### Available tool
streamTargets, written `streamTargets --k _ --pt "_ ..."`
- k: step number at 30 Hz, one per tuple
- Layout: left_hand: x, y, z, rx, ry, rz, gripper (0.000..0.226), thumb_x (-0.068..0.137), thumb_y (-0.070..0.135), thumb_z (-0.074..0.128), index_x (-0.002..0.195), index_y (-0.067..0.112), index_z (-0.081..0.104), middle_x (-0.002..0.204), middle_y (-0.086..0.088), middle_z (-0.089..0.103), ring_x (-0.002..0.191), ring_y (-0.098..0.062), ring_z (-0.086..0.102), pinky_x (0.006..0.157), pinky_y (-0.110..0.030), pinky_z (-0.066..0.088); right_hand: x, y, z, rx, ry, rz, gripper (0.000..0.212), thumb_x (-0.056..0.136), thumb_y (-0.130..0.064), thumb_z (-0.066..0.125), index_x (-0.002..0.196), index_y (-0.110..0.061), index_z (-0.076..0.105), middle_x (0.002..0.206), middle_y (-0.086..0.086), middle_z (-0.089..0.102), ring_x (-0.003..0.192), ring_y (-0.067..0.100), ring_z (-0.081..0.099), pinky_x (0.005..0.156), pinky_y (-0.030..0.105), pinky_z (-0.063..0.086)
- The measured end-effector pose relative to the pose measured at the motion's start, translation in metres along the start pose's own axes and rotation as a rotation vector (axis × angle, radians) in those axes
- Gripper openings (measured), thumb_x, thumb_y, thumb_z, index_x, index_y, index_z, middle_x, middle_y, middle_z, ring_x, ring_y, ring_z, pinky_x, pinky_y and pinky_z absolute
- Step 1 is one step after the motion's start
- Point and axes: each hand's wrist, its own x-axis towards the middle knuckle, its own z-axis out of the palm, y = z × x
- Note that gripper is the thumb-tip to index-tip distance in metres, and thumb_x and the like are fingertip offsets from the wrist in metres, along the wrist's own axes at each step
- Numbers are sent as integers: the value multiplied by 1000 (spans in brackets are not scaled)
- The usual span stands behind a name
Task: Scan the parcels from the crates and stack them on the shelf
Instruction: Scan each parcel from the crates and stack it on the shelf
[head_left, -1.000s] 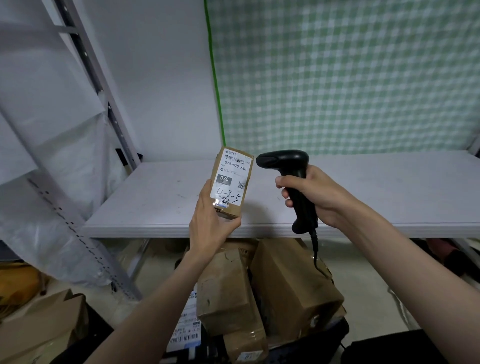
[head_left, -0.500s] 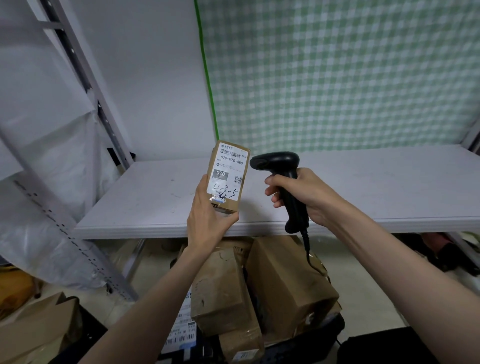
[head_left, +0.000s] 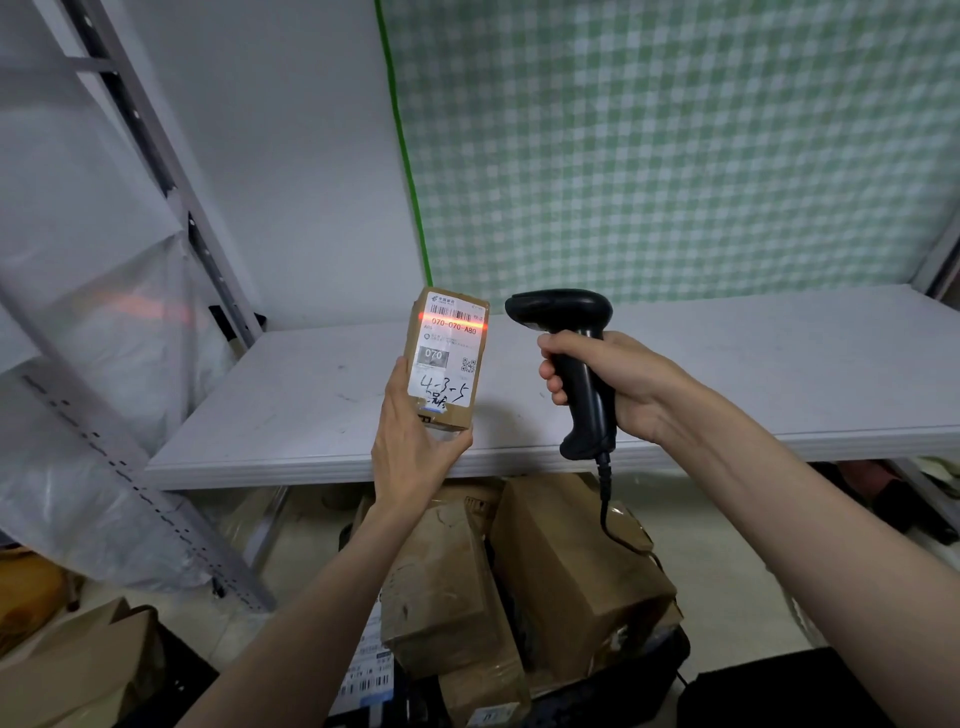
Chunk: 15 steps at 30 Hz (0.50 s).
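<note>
White shelf (head_left: 727, 374) runs across in front of me, green check cloth (head_left: 675, 145) behind it. My left hand (head_left: 415, 447) grips a small brown parcel (head_left: 448, 358) upright over the shelf's front edge, label facing me, red scan line across its barcode. My right hand (head_left: 618, 384) has its fingers clenched round the black scanner (head_left: 571, 353), aimed at the parcel. More parcels (head_left: 571, 571) sit below the shelf.
</note>
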Motion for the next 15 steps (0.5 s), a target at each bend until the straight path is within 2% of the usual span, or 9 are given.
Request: streamTargets --k 7,12,15 --pt "-1 1 -1 8 14 3 115 71 37 90 160 23 18 162 3 32 138 -20 46 95 -40 51 1 -1 -2 96 31 5 8 95 -14 67 91 -8 65 70 5 63 58 14 57 55 24 52" --pt "-1 -2 -4 -1 15 4 116 71 37 90 160 22 17 162 3 31 138 -19 45 94 -34 47 0 -1 -1 96 19 9 7 95 -14 67 92 -8 65 70 5 63 58 14 57 56 25 52" --pt "-1 -3 -5 -5 14 -2 115 71 38 90 159 22 17 161 3 32 137 -19 46 92 -31 46 2 1 0 10 27 -23 7 95 -13 67 93 -7 65 71 6 64 58 15 58 57 25 52"
